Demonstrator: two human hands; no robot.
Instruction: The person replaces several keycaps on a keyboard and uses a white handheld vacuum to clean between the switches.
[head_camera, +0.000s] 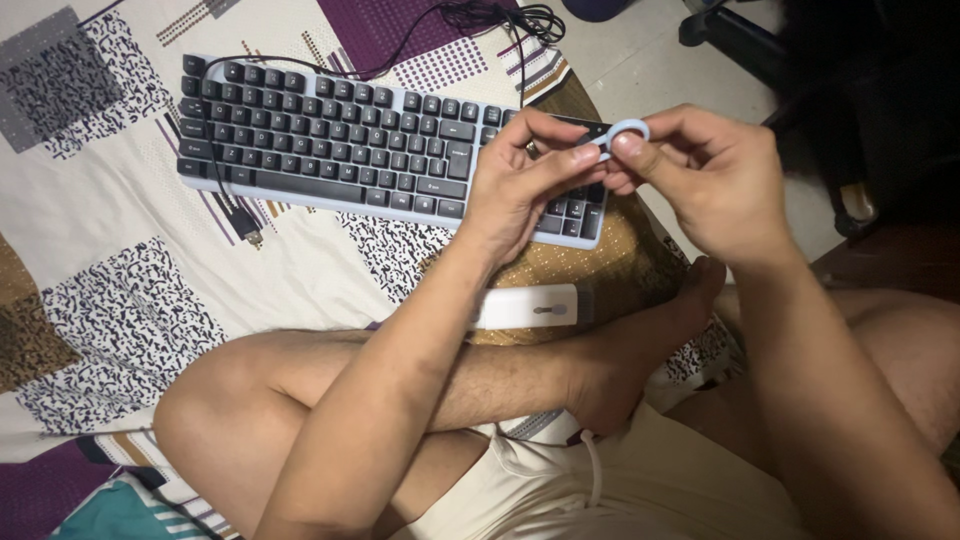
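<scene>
Both hands meet at upper centre-right of frame, over the right end of a keyboard (390, 150). Left hand (520, 185) and right hand (710, 185) pinch a small pale-blue ring tool (628, 131) between fingertips, a tight grip from both sides. Keyboard lies on a patterned bedsheet (110, 300), black cable (225, 190) across it. White cleaning brush (528, 307) lies lower centre, by the crossed legs.

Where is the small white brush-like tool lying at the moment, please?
In the head view, the white tool lies on the patterned bedsheet, just below the keyboard and under the left hand, beside the person's crossed legs.
</scene>
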